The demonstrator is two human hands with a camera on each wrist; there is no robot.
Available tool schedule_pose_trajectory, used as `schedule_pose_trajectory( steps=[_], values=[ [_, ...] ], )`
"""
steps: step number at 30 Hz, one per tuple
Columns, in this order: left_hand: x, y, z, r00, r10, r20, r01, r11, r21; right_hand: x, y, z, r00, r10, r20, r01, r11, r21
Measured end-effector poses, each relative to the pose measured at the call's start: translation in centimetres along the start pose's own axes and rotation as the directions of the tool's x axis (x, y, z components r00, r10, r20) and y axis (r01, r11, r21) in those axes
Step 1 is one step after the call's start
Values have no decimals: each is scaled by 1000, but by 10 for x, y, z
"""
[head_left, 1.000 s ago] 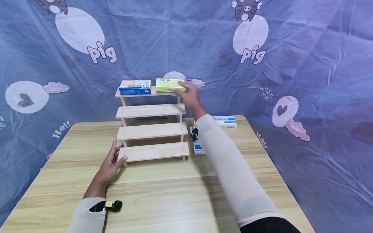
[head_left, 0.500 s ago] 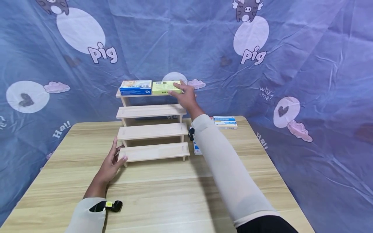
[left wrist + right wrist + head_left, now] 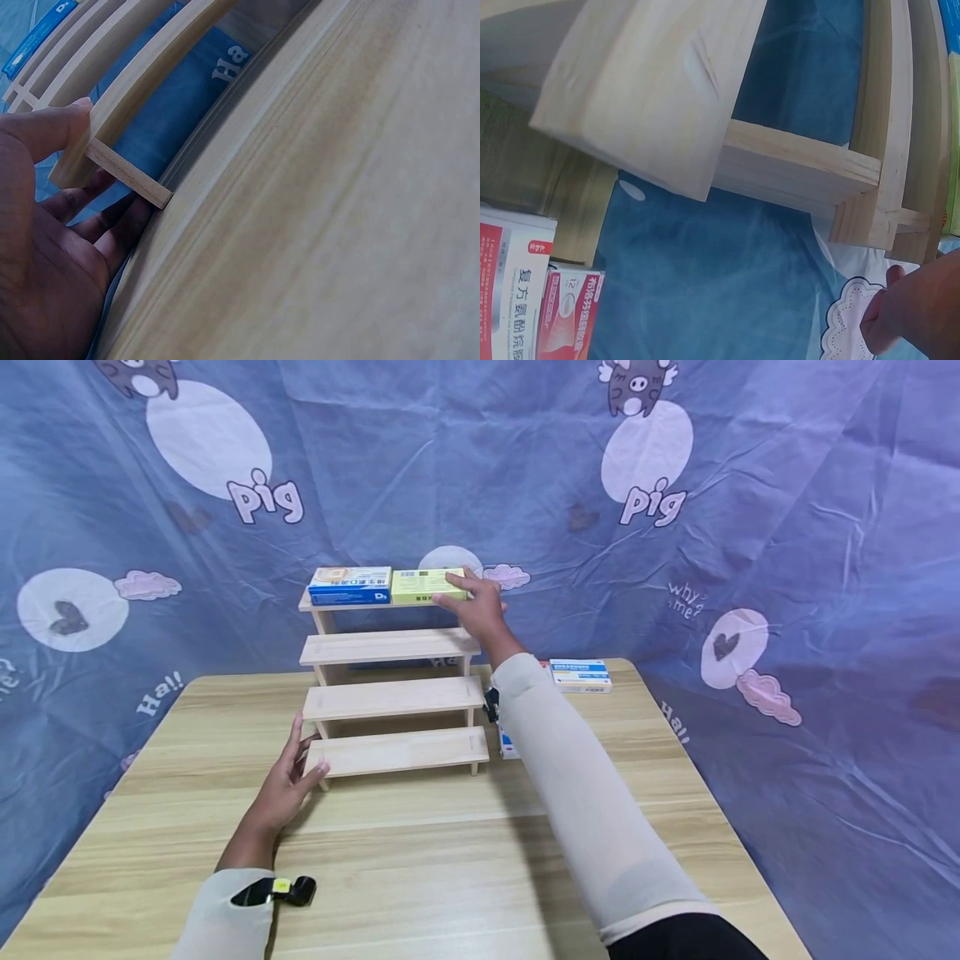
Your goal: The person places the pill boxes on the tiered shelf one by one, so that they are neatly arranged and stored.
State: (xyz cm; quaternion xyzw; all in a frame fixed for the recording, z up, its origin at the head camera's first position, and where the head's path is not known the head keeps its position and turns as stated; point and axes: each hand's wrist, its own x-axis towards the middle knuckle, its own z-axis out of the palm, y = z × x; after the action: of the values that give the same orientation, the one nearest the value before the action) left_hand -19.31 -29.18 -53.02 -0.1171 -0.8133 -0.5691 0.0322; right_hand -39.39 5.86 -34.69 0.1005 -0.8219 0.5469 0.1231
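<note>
The left hand (image 3: 283, 789) is at 8 o'clock from the middle of the wooden step shelf (image 3: 393, 697). It grips the left end of the lowest step, thumb on top and other fingers tucked below. The shelf has four steps and stands on the wooden counter (image 3: 420, 860). On the top step, at 11 o'clock, lies a blue and white vitamin D box (image 3: 349, 585). Just beside it, at 1 o'clock, a yellow-green box (image 3: 420, 585) lies flat on the same step. The right hand (image 3: 480, 610) pinches the right end of this box, with one finger on top. At 4 o'clock, a partly hidden box (image 3: 508, 745) peeks out from behind the right sleeve (image 3: 577, 777). At 3 o'clock, a white box with blue stripes (image 3: 581, 675) lies near the counter's back edge.
</note>
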Motion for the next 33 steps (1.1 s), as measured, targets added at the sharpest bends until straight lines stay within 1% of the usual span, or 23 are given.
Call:
schedule_pose_trajectory(
  steps=[3,5,8,11,13,17,21,24,30,33],
  values=[
    [0,0,1,1000,-3,2,3,1000,1,0,0,-2,1000,3,2,-3,1000,3],
    [0,0,0,1000,-3,-3,3,1000,3,1,1,-3,1000,-14,-4,14,1000,24],
    [0,1,0,1000,-5,-3,5,1000,2,3,4,-4,999,-48,-24,50,994,97],
    [1,1,0,1000,-7,-2,7,1000,-1,5,9,-8,997,-74,-37,79,981,178],
    [1,1,0,1000,-4,-2,4,1000,-4,5,13,-11,995,-93,-42,100,973,209],
    [1,0,0,1000,3,-3,-3,1000,-3,3,21,-20,990,-137,-33,140,969,203],
    [1,-1,0,1000,6,-1,-6,1000,0,1,29,-30,989,-148,-27,151,963,225],
    [1,-1,0,1000,13,0,-13,1000,-7,0,35,-35,987,-151,-47,158,958,240],
    [1,-1,-1,1000,19,3,-19,1000,-18,-3,46,-46,984,-161,-81,176,955,238],
    [0,0,-1,1000,18,4,-18,1000,-21,-5,53,-52,983,-161,-87,176,961,213]
  ],
)
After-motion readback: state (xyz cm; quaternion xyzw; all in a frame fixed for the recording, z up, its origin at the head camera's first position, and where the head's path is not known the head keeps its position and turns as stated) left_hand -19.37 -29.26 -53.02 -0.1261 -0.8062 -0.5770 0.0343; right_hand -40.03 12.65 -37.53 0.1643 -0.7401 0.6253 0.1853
